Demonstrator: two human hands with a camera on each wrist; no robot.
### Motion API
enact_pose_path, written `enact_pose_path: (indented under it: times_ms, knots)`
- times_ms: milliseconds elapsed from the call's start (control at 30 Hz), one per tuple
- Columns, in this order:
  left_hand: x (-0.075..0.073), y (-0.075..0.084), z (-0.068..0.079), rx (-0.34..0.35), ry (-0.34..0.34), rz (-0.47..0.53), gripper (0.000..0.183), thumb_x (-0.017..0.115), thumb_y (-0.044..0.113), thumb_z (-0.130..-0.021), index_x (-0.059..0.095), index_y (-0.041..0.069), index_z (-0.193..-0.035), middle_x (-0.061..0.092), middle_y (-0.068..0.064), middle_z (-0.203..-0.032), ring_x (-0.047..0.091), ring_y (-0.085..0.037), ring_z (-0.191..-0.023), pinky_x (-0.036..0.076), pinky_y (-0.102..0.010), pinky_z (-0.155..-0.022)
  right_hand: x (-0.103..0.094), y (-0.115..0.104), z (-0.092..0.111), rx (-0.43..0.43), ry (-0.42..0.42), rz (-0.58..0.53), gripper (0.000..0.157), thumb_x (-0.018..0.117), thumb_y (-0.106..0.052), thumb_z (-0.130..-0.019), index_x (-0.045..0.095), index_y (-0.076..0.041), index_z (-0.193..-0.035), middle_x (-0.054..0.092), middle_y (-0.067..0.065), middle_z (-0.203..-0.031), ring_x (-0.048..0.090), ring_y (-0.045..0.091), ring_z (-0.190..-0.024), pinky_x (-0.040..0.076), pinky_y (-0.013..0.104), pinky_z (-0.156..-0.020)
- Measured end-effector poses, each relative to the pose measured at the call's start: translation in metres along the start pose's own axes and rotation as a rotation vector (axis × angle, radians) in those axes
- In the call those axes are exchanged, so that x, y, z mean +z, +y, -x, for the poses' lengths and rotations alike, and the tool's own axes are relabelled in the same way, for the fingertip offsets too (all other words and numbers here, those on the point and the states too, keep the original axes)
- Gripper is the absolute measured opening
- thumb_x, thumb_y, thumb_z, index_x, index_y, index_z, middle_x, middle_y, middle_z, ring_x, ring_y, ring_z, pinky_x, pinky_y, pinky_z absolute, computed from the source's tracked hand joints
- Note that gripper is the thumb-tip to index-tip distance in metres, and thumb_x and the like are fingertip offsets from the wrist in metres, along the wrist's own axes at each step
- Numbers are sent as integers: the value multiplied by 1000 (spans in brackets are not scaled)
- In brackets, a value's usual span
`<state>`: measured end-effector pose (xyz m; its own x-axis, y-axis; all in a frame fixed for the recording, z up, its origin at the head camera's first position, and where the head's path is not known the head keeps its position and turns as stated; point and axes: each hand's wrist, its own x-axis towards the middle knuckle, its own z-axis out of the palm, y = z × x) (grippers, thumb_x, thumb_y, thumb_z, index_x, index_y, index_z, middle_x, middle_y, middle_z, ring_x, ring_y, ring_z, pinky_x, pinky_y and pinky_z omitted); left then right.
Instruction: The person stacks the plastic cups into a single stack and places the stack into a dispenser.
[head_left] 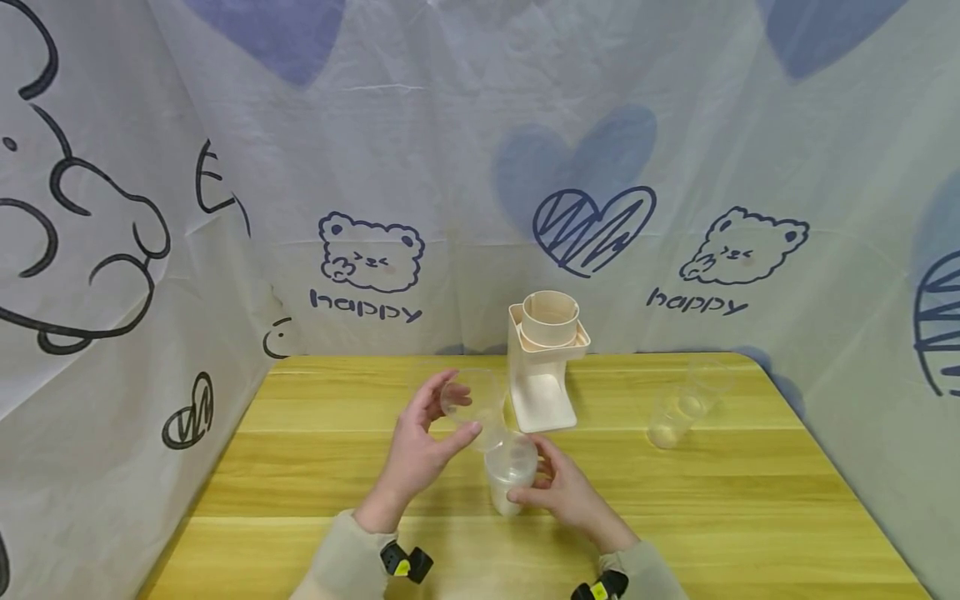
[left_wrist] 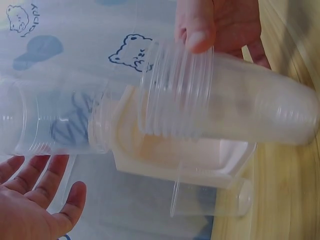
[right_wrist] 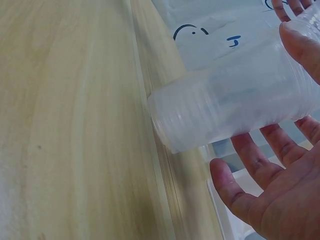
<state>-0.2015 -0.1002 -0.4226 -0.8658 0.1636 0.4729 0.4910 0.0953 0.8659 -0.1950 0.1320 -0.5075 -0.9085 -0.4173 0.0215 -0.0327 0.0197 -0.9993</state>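
My left hand holds a clear plastic cup up in the air, fingers behind it and thumb on the near side. Just right of it and lower, my right hand grips a stack of clear plastic cups between thumb and fingers. Several nested rims of the stack show in the left wrist view, its narrow end toward the table. The right wrist view has the right fingers against the stack's side. Transparent plastic hides exactly where the left cup is touched.
Behind the hands stands a beige stand with a round ring on top. More clear cups are on the right of the wooden table. A printed cloth hangs along the table's back and sides.
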Motion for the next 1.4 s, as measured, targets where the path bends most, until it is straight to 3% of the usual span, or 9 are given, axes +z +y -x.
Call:
enact_pose_path:
  times_ms: [333,633,933,1200,1400]
  knots:
    - [9,-1,-1,3,-104,25,64,78,5,-81,46,6,-136,61,-14,-124,58,-29,-113,44,-56,-98,-1,2,0,-5,10,24,79,81,-5,-81,35,-3,-145,42,22,-140,58,36,-113,55,36,-86]
    - [10,-6,1,-69,-220,-52,65,80,13,-82,47,12,-139,61,-5,-127,56,-21,-115,46,-46,-99,-1,1,-1,1,9,16,79,80,-5,-81,34,-2,-145,41,22,-141,57,37,-115,55,37,-87]
    - [11,-19,2,-74,-281,-95,68,82,17,-80,49,11,-139,61,-3,-128,56,-20,-117,47,-43,-97,-1,2,-1,4,26,36,81,81,-6,-81,34,-3,-147,41,21,-143,55,36,-117,53,37,-89]
    - [10,-29,4,-87,-342,-137,68,82,24,-81,49,10,-140,60,-5,-129,56,-22,-116,48,-48,-95,-1,1,0,-2,10,53,80,79,-8,-83,34,-6,-149,40,20,-144,53,36,-119,52,39,-91]
    - [9,-33,5,-125,-395,-192,70,82,27,-80,50,10,-140,59,-3,-129,56,-20,-114,49,-43,-93,-1,1,0,-2,14,54,79,80,-8,-83,34,-5,-148,42,21,-142,54,36,-117,53,39,-91]
